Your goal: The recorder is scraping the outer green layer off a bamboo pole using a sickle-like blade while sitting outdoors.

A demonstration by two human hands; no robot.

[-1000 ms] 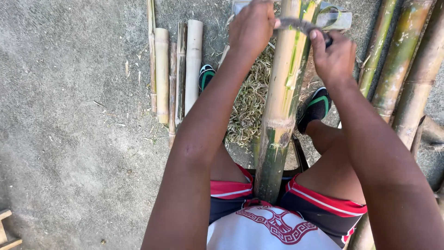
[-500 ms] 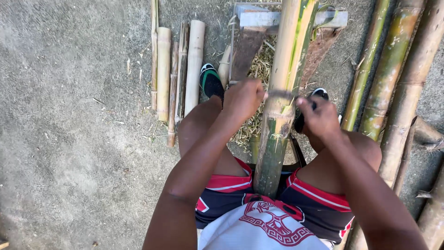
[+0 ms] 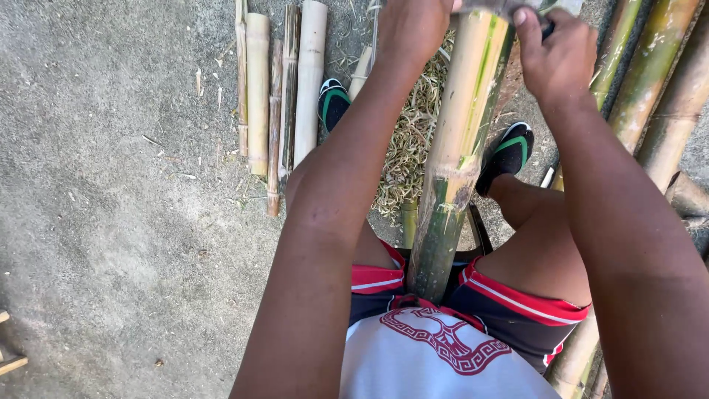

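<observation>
A thick yellow-green bamboo pole (image 3: 461, 148) runs from between my thighs up and away from me. My left hand (image 3: 413, 26) and my right hand (image 3: 557, 55) sit on either side of it at the far end, at the top of the frame. Both are closed on the ends of a grey metal scraping blade (image 3: 506, 7) that lies across the pole. Most of the blade is cut off by the frame's top edge. The lower part of the pole is darker green, with a node ring where the colour changes.
Split bamboo strips (image 3: 284, 96) lie side by side on the concrete at the left. Whole bamboo poles (image 3: 650, 74) lie at the right. Pale shavings (image 3: 413, 140) are piled between my black and green shoes (image 3: 334, 103). Wooden pieces (image 3: 9, 358) show at the bottom left.
Half a second ago my hands and the blade were drawn down the pole toward my body. They have now moved back up to its far end.
</observation>
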